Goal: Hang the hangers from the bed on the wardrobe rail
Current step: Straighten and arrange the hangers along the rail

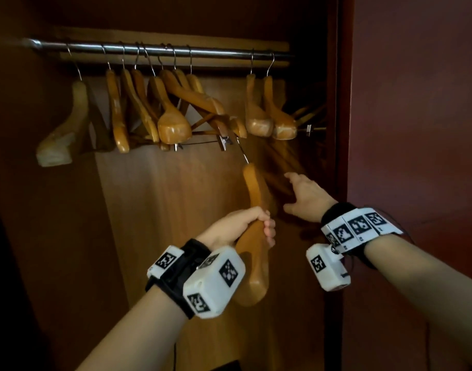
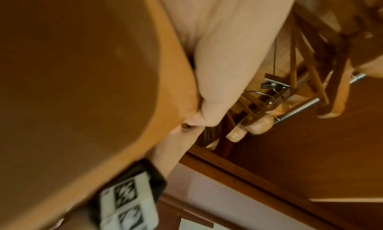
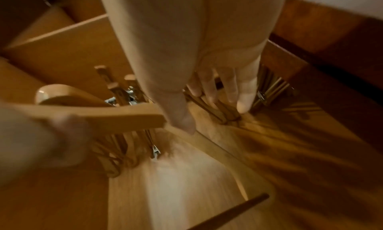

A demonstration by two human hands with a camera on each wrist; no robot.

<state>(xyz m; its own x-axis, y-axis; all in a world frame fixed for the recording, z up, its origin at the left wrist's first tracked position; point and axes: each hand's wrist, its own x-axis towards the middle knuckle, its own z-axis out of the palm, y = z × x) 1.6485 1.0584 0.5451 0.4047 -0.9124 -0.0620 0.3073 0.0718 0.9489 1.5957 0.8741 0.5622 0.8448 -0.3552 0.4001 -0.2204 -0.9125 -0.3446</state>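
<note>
My left hand (image 1: 260, 223) grips a wooden hanger (image 1: 252, 188) by its lower arm, inside the wardrobe and below the metal rail (image 1: 160, 50). Its wire hook (image 1: 242, 149) points up, near the clips of the hung hangers. The left wrist view shows my fingers (image 2: 209, 92) curled round the same hanger (image 2: 82, 69). My right hand (image 1: 300, 192) reaches forward to the right of it with fingers spread. In the right wrist view my straight fingers (image 3: 230, 86) touch the thin bars of the hung hangers (image 3: 215, 109). Several wooden hangers (image 1: 173, 113) hang on the rail.
Two of the hung hangers (image 1: 269, 113) hang alone at the rail's right end, with a gap on the rail to their left. The wardrobe's dark side panel (image 1: 417, 129) stands close on the right. Behind everything is the light wooden back panel (image 1: 176, 210).
</note>
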